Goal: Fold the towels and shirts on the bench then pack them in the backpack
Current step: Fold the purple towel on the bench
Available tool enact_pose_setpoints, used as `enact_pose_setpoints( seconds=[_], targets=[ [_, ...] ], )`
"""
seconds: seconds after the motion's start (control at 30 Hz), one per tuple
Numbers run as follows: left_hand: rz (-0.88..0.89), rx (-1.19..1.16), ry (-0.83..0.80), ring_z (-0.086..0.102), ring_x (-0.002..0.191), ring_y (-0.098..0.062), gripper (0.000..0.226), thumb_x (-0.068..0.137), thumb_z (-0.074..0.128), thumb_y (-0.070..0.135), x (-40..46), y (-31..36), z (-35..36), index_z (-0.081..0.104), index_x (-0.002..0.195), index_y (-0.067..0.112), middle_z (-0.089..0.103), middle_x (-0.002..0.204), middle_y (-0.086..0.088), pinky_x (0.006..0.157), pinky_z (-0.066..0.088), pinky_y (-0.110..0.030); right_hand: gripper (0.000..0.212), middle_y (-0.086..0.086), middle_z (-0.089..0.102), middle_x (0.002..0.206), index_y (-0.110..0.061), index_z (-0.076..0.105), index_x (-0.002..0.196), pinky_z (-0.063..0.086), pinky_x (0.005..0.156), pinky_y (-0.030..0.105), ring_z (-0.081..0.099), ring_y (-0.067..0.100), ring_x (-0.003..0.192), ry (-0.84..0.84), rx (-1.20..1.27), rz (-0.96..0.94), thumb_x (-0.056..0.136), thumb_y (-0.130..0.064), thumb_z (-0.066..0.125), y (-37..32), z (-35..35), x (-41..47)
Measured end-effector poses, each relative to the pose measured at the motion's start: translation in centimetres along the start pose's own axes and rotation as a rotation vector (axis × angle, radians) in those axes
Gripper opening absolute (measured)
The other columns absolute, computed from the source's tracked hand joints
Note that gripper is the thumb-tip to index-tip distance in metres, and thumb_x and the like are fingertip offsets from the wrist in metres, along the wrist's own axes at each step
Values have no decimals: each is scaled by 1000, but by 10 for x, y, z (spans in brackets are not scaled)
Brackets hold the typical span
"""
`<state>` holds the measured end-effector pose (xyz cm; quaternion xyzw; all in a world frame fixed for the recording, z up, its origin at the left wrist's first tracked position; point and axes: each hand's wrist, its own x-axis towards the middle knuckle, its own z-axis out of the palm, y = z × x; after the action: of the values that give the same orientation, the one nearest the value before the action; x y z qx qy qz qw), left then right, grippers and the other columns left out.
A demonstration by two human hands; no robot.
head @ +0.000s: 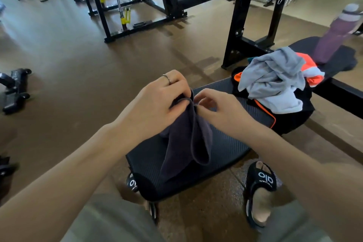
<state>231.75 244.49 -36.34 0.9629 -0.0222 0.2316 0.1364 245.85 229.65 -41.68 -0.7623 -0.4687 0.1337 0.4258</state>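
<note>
A dark grey towel (186, 139) hangs doubled over the near end of the black bench (225, 147). My left hand (157, 108) grips its upper edge from the left. My right hand (222, 110) pinches the same edge from the right. Both hands meet above the bench. Farther along the bench lies a black backpack with orange trim (290, 120). On top of it sits a crumpled pile: a light grey shirt (275, 78) and an orange and white garment (310, 68).
A purple water bottle (335, 33) stands on the far end of the bench. Black rack uprights (241, 15) rise just behind the bench. Gym machines fill the background. My feet in black slides (261, 188) rest on the brown floor (68, 55) either side of the bench.
</note>
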Motion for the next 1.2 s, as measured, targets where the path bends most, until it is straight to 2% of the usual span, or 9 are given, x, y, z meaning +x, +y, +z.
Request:
enact_pose_setpoints(
  seconds=[0.13,0.3,0.37,0.47,0.53,0.6,0.87,1.03,1.2],
  targets=[
    [22,-9,-1,59,93,-16,3,93,67,9,-3,-4,-6,66,95,10,58,106,2,84,49,-34,8,-12,70,86,-31,66,99,52,75,20,66,2,84,106,179,45,90,-31,67,-20,7,-7],
    [25,-18,-25,60,92,-16,1,94,66,11,-2,-6,-10,65,95,12,58,106,5,82,50,-36,8,-9,69,84,-24,65,99,55,77,42,67,11,84,115,-7,-44,94,-23,59,-26,8,-12],
    [29,-36,-35,61,91,-16,1,94,65,12,1,-6,-10,65,94,13,60,105,6,82,51,-37,16,-8,68,88,-22,65,101,54,76,45,67,14,86,113,-60,-70,90,-27,53,-28,10,-11],
    [31,-47,-41,61,90,-15,3,92,64,12,8,-4,-9,66,94,13,61,104,6,81,51,-36,22,-6,66,92,-19,62,104,54,78,39,65,12,88,84,-35,-66,86,-30,55,-35,13,-10],
    [32,-35,-40,61,90,-15,3,94,63,13,12,-3,-10,65,94,14,60,103,7,80,51,-36,11,-4,63,80,-17,62,96,49,69,35,60,11,75,109,-47,-52,87,-18,57,-33,10,-9],
    [37,2,-46,59,87,-17,7,96,59,17,14,-6,-10,65,95,14,59,103,6,77,51,-37,15,-5,62,78,-18,65,92,48,69,36,57,11,74,177,-82,-27,88,-9,54,-30,1,-7],
    [119,253,-122,57,69,-21,15,99,50,22,4,-10,6,61,95,13,59,96,-1,48,50,-39,15,-3,59,77,-17,59,81,43,67,29,54,12,74,363,-229,-28,86,-8,48,-26,-51,-1],
    [-16,57,-30,54,71,-16,10,100,58,17,3,-18,3,61,91,13,55,94,7,62,51,-36,14,-1,61,78,-17,61,84,44,71,34,52,13,74,322,-338,45,87,-8,50,-6,-70,-10],
    [-60,-87,63,56,80,-17,10,95,68,12,15,-10,-3,62,87,12,56,93,6,73,48,-33,18,-1,58,82,-18,61,85,50,72,44,54,22,80,83,-447,173,82,-11,45,8,-67,-19]
  ],
)
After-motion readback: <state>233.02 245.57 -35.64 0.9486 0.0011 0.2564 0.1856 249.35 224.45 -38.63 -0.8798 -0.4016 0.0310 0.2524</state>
